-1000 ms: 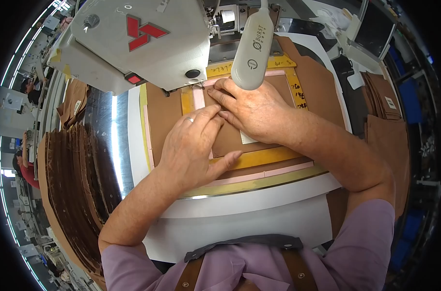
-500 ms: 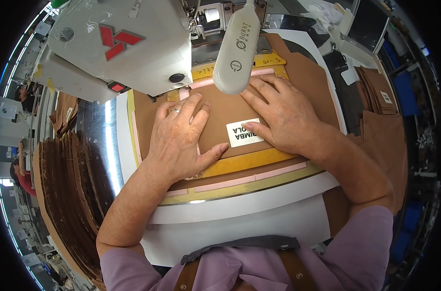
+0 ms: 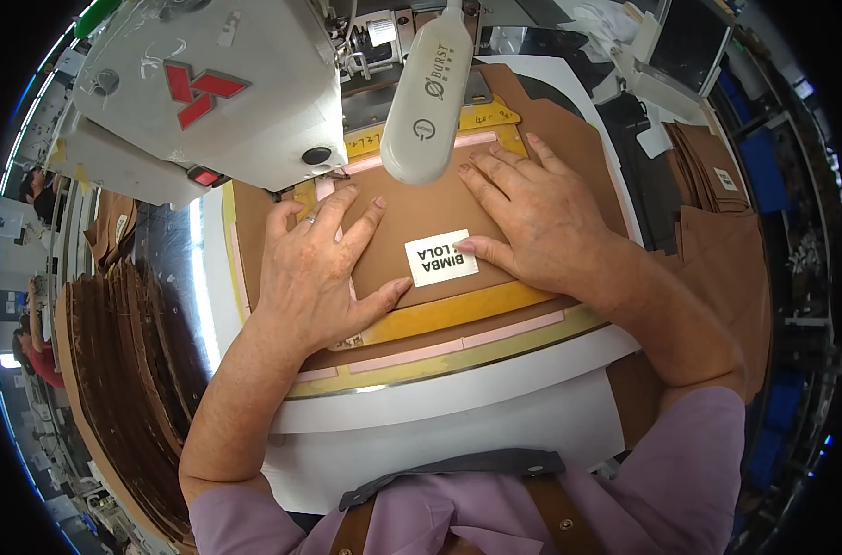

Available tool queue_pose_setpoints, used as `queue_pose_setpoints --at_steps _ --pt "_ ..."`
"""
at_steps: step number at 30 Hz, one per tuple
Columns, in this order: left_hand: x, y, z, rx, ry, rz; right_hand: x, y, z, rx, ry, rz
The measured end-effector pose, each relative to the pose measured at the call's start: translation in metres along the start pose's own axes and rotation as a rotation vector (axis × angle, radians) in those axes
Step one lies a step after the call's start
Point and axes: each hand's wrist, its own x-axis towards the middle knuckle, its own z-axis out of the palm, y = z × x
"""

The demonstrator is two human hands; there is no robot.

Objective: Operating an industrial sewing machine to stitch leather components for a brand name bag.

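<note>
Brown leather panel [image 3: 412,231] lies flat under both hands at the sewing machine [image 3: 208,92]. Left hand [image 3: 315,273] presses it, fingers spread open; right hand [image 3: 541,217], fingers flat, thumb touches the white label [image 3: 439,259].

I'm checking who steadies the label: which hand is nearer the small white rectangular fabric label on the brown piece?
Right. The right hand touches the white rectangular fabric label with its thumb tip at the label's right edge; the left hand lies flat to its left, apart.
</note>
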Motion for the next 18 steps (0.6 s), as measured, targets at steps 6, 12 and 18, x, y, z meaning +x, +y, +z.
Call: queue_pose_setpoints --at_steps 6,12,18 --pt "-0.005 -0.005 -0.002 0.026 0.003 -0.001 0.007 -0.003 -0.001 0.041 -0.079 -0.004" --pt "-0.005 -0.003 -0.004 0.073 -0.048 -0.041 0.009 -0.001 0.006 0.040 -0.028 -0.049" --pt "-0.014 -0.013 -0.013 0.124 -0.101 -0.084 0.024 -0.019 0.007 0.049 -0.059 -0.080"
